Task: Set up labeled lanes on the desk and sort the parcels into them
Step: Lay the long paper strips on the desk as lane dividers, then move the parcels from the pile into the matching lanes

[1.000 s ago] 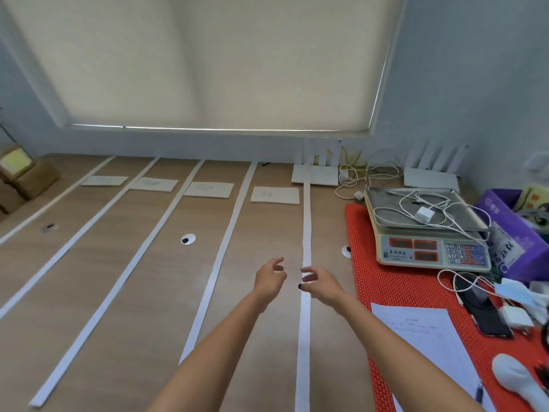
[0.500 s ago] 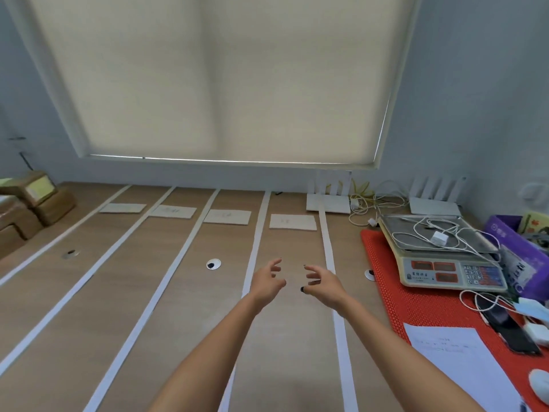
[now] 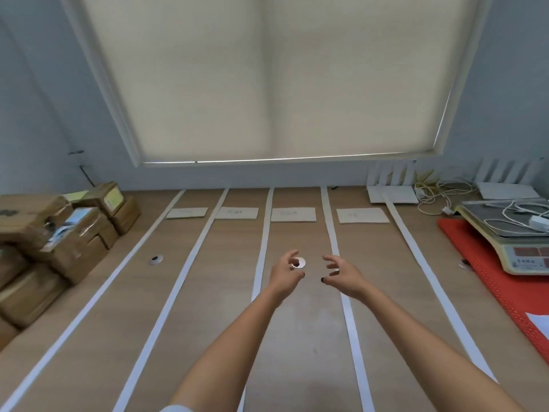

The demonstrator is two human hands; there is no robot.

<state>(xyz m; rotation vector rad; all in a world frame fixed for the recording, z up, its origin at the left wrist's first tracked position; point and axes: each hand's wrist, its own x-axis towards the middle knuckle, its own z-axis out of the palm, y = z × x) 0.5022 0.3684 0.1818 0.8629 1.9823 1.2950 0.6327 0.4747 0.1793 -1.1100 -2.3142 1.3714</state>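
**Brown parcels stacked at desk's left edge**

Cardboard parcels (image 3: 56, 233) piled left, outside the white tape strips (image 3: 181, 281) marking lanes on the wooden desk (image 3: 297, 337). Four paper labels (image 3: 292, 215) at the lanes' far ends. Left hand (image 3: 284, 275) and right hand (image 3: 341, 273) above the middle lane, fingers spread and curled, holding nothing. Weighing scale (image 3: 511, 242) on red mat (image 3: 487, 281), far right.

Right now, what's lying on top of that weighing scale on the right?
On the scale platform lie tangled white cables and a small white charger block. The cables hide part of the platform, and the scale's right end is out of frame.
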